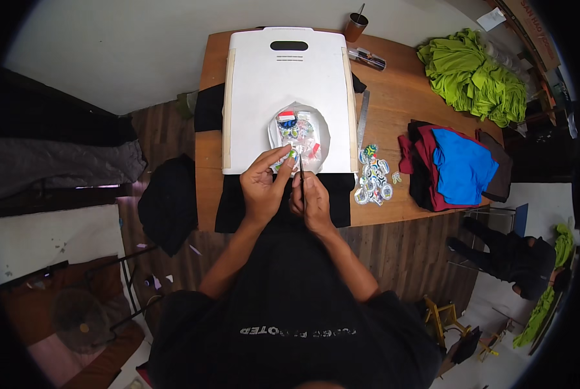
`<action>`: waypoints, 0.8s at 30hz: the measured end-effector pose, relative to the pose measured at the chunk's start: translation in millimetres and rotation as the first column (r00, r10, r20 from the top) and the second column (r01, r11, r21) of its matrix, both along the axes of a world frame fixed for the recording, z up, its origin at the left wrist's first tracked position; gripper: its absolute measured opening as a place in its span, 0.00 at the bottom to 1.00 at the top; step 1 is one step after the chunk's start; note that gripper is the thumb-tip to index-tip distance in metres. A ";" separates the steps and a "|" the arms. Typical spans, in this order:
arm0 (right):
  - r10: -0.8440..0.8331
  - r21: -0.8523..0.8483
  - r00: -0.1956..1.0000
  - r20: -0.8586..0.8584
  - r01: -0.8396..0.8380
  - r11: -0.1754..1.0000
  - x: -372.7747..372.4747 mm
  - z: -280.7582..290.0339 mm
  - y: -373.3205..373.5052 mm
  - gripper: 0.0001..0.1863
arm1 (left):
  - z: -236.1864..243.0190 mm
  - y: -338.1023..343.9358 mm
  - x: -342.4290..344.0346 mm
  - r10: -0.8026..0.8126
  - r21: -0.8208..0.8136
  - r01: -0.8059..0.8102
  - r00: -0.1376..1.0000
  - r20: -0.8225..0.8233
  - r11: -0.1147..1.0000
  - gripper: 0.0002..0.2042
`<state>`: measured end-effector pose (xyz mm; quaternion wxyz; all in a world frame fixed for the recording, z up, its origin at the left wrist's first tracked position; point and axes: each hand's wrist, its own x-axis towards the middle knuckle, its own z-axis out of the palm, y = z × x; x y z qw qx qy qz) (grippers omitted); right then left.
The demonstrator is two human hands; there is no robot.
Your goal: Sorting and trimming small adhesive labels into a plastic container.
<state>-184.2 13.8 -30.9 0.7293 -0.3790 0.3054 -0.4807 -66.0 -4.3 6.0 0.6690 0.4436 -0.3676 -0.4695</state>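
Observation:
My left hand (264, 185) pinches a small round printed cutout (291, 157) with green and blue on it. My right hand (312, 202), closed, grips a slim dark blade-like tool (301, 167), seen edge-on beside the cutout; its exact kind is unclear. Both hands are over the near edge of a white board (254, 97) with a handle slot. Just beyond my fingers, a round white container (326, 139) on the board holds clear plastic pieces and printed scraps (288, 123), some red and blue. To the right, several similar cutouts (374, 180) lie in a loose pile on the table.
On the wooden table (393, 97) are a metal ruler (364, 120), a brown cup (355, 27), a clear case (367, 59), lime-green cloth (471, 78) and folded blue garments (461, 163). Black cloth (231, 207) hangs at the front edge. Another person (517, 256) is at far right.

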 end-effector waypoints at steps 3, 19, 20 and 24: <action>-0.003 -0.001 1.000 0.004 0.003 1.000 -0.7 -1.8 -0.1 0.17 | -0.3 -0.3 -0.1 0.000 -0.005 0.000 1.000 -0.008 1.000 0.14; -0.006 -0.025 1.000 -0.001 0.006 1.000 -1.2 -2.1 -0.3 0.18 | -1.1 0.0 -0.3 -0.006 -0.009 0.006 1.000 0.004 1.000 0.14; -0.006 -0.024 1.000 -0.001 0.006 1.000 -1.2 -2.2 -0.3 0.18 | -0.6 0.0 -0.5 -0.006 -0.009 0.006 1.000 0.004 1.000 0.14; -0.005 -0.014 1.000 0.009 0.005 1.000 -0.8 -2.2 -0.3 0.18 | 0.9 -0.5 -0.9 -0.006 -0.012 0.006 1.000 0.006 1.000 0.14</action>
